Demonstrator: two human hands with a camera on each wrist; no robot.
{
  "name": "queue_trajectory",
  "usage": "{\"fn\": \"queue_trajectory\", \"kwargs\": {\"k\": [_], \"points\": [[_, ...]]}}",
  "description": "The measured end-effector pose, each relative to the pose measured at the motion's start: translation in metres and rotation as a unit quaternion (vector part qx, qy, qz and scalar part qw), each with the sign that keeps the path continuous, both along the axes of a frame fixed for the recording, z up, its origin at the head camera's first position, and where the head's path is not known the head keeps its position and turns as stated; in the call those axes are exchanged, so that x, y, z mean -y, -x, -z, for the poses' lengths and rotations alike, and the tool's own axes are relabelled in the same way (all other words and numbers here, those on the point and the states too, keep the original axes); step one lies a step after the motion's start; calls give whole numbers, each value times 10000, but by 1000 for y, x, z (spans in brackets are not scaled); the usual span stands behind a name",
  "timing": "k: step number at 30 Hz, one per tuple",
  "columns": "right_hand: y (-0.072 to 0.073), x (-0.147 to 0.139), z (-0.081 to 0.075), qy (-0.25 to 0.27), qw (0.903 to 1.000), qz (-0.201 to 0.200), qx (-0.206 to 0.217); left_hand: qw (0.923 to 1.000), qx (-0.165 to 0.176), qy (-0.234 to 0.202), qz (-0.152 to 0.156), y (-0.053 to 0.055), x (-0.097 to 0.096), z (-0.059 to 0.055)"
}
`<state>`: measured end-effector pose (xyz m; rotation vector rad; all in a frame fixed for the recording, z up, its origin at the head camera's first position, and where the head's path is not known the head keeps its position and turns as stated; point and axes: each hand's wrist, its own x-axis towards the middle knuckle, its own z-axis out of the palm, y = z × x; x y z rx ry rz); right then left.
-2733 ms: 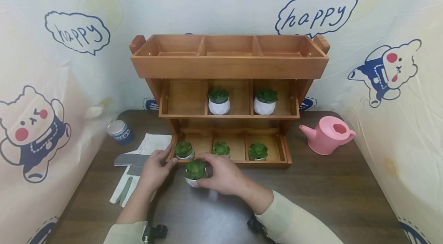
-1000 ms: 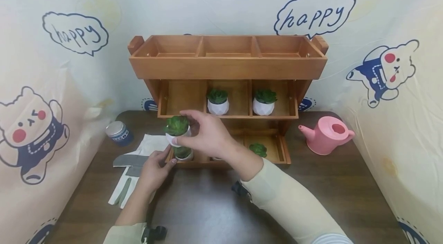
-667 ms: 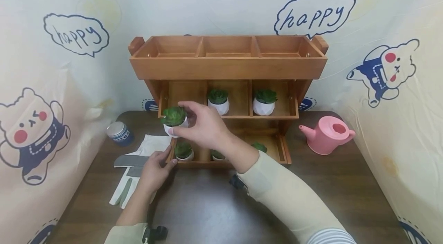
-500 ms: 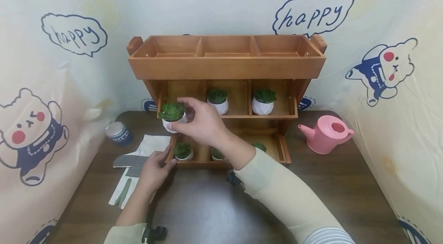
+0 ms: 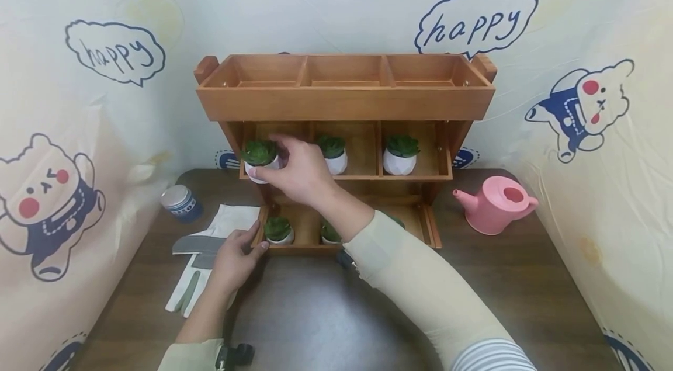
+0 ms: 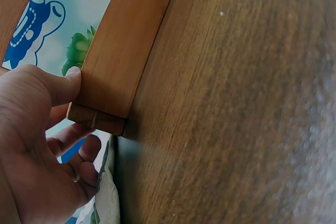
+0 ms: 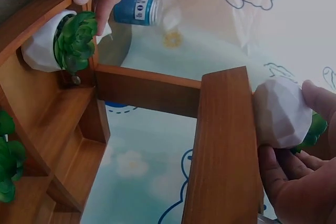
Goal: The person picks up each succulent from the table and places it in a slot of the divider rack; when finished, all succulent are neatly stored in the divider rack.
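My right hand [image 5: 304, 173] pinches a small potted succulent [image 5: 260, 153] by its white faceted pot, thumb in front and fingers behind. The pot is at the left compartment of the wooden planter shelf's middle tier [image 5: 347, 177]; in the right wrist view the white pot [image 7: 286, 111] is close against the tier's front board. My left hand [image 5: 236, 260] grips the left front corner of the bottom tier [image 6: 113, 72], thumb on the front board. Beside it a potted succulent [image 5: 278, 230] stands in the left bottom compartment. Two more bottom succulents are partly hidden by my right arm.
Two potted succulents, one central [image 5: 332, 155] and one right [image 5: 401, 155], stand in the middle tier. The three-part top tier [image 5: 344, 103] overhangs them. A glove [image 5: 202, 254] and a blue jar [image 5: 181, 203] lie left; a pink watering can [image 5: 495, 205] stands right.
My right hand has carried the succulent from in front of the bottom tier up and back to the middle tier's left compartment. My left hand has stayed at the bottom corner.
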<state>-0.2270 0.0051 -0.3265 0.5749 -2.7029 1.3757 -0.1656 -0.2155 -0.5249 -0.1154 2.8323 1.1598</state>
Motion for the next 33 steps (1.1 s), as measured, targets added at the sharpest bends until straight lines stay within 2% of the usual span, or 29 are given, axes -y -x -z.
{"fn": "queue_trajectory", "kwargs": {"k": [9,17,28,33], "points": [[13,13,3,-246,9987,433,-105,9999,106,85,-32,0,-1,-2],[17,22,4,-974,9926,707,-148,9998,30,178,-23,0,-2,-1],[16,24,4,-1441,9867,702,-287,9999,51,84,-23,1,-1,-1],[15,24,5,-1499,9859,700,-267,9999,12,113,-7,1,-1,0]]}}
